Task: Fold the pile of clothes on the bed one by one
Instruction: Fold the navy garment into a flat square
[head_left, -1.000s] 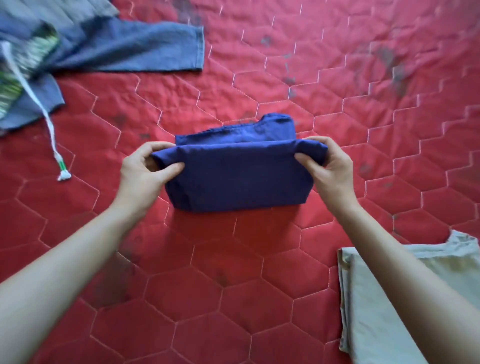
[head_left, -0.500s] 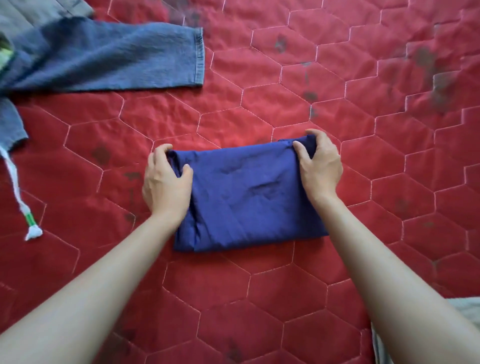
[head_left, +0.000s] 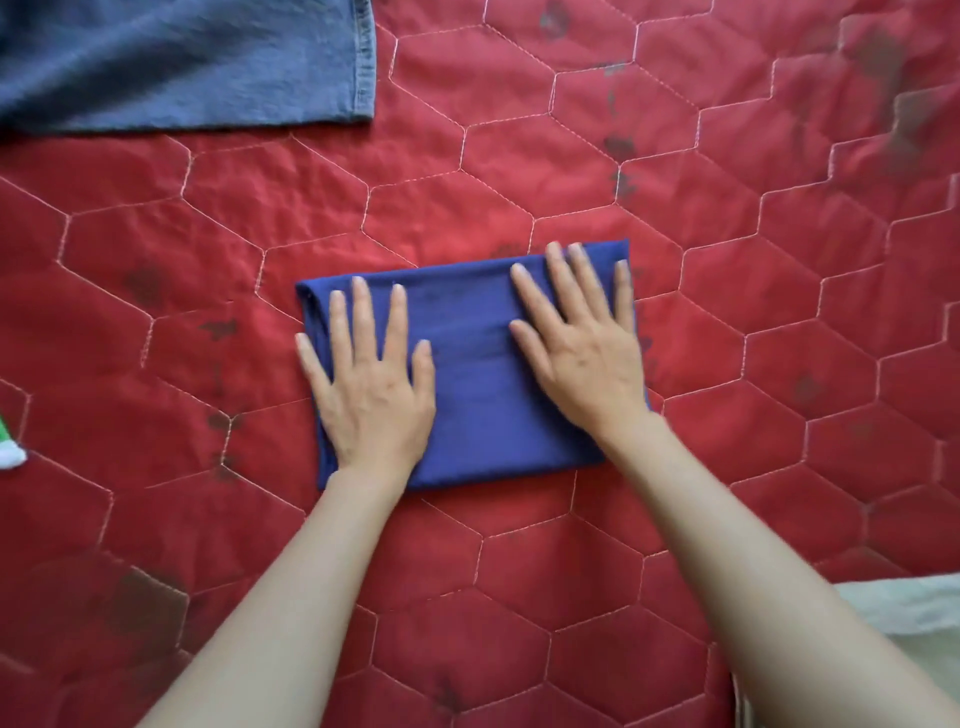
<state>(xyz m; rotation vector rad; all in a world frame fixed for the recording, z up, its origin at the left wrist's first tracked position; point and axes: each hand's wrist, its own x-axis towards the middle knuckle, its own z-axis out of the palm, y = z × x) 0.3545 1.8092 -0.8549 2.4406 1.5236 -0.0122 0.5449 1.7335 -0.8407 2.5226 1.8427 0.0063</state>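
Note:
A dark blue garment lies folded into a compact rectangle on the red quilted bedspread. My left hand rests flat on its left half, fingers spread. My right hand lies flat on its right half, fingers spread and reaching the far edge. Neither hand grips the cloth. A grey-blue denim garment lies unfolded at the top left.
A pale folded cloth shows at the bottom right edge, partly behind my right forearm. The white and green tip of a drawstring pokes in at the left edge. The bedspread has dark stains across it.
Both hands brought the held fold down onto the garment, let go of its top corners, and now lie flat and open on top of it. The view has shifted closer.

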